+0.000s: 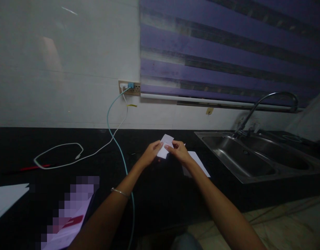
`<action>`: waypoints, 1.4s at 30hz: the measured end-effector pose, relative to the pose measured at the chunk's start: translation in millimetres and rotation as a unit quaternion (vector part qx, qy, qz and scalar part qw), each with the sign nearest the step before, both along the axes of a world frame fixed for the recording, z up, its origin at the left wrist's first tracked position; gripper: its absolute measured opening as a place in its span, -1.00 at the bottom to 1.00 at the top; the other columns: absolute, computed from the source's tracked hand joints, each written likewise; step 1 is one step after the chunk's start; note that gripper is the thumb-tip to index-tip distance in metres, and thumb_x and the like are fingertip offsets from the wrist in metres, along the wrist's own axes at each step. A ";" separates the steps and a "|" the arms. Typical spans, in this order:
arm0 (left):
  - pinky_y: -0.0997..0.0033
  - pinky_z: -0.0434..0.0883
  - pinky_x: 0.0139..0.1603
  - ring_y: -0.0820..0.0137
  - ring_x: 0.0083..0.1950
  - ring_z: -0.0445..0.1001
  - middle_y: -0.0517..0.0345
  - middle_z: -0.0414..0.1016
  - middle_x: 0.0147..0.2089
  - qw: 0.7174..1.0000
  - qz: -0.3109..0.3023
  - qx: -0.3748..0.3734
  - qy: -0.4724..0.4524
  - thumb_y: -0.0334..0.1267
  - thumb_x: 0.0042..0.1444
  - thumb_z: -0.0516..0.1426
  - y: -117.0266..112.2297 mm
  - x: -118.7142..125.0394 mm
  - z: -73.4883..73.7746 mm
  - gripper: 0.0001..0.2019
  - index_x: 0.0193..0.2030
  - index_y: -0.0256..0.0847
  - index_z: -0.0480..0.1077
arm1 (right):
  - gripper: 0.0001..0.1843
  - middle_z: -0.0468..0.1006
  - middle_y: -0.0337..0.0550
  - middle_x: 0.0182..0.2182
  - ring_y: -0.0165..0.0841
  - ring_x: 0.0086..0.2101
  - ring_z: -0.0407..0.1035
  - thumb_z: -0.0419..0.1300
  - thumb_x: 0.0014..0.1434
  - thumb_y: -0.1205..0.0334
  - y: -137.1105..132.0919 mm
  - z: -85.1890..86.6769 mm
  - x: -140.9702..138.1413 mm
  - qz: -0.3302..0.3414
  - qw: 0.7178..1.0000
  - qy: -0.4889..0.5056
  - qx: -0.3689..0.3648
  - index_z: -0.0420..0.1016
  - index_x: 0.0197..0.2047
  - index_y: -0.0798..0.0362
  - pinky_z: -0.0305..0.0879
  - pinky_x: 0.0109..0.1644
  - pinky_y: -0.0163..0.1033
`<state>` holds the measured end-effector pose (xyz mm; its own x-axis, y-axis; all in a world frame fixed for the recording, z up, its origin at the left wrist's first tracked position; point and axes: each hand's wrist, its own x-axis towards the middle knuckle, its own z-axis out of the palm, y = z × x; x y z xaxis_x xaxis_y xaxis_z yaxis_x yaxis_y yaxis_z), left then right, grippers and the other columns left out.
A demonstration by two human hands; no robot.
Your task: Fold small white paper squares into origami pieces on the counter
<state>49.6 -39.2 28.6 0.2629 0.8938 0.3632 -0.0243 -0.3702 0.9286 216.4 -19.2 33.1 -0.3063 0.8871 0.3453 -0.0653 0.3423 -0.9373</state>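
Stainless-steel double-bowl sink [243, 158] at right, arched chrome faucet [253, 108] over it. Slim red stick [32, 167] far left; dim there, maybe a pen.

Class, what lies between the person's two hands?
The head view shows a white paper between the left hand and the right hand, both holding it.

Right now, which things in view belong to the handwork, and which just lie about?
In the work:
small white paper, held by the left hand and right hand

Lying about:
white sheet near that hand, possibly related
white cable
teal cable
slim red object
white papers at left
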 end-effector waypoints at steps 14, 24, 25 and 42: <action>0.53 0.20 -0.58 0.48 -0.59 0.31 0.16 0.40 -0.57 0.996 0.049 -0.059 -0.045 0.16 0.06 0.11 0.8 2.0 10.8 -0.51 -0.39 -0.34 0.43 | -0.66 0.43 -0.24 -0.47 -0.48 -0.52 0.25 0.24 0.10 -0.02 -9.3 7.8 -2.7 0.052 0.998 -0.039 -0.011 0.51 -0.27 0.12 0.21 -0.42 -0.34; 0.56 0.16 -0.62 0.51 -0.61 0.28 0.20 0.37 -0.61 0.990 0.122 -0.048 -0.048 0.18 0.06 0.10 3.3 1.9 10.3 -0.49 -0.52 -0.31 0.38 | -0.67 0.36 -0.28 -0.54 -0.48 -0.52 0.20 0.22 0.13 -0.01 -14.0 11.6 -2.0 0.092 0.990 -0.104 0.028 0.51 -0.35 0.13 0.14 -0.42 -0.35; 0.56 0.15 -0.63 0.52 -0.62 0.27 0.20 0.36 -0.62 0.989 0.125 -0.053 -0.056 0.18 0.05 0.11 3.4 2.2 11.1 -0.50 -0.53 -0.31 0.38 | -0.67 0.36 -0.28 -0.55 -0.48 -0.53 0.20 0.22 0.13 -0.02 -13.8 11.0 -2.8 0.089 0.990 -0.102 0.025 0.51 -0.34 0.12 0.15 -0.43 -0.35; 0.52 0.13 -0.73 0.50 -0.70 0.25 0.19 0.35 -0.67 0.997 0.053 -0.041 -0.034 0.22 0.11 0.02 -7.9 4.8 12.8 -0.44 -0.56 -0.30 0.37 | -0.60 0.31 -0.32 -0.62 -0.52 -0.61 0.18 0.24 0.08 -0.11 -7.0 3.3 -7.6 0.022 0.998 0.023 -0.052 0.44 -0.42 0.10 0.06 -0.54 -0.39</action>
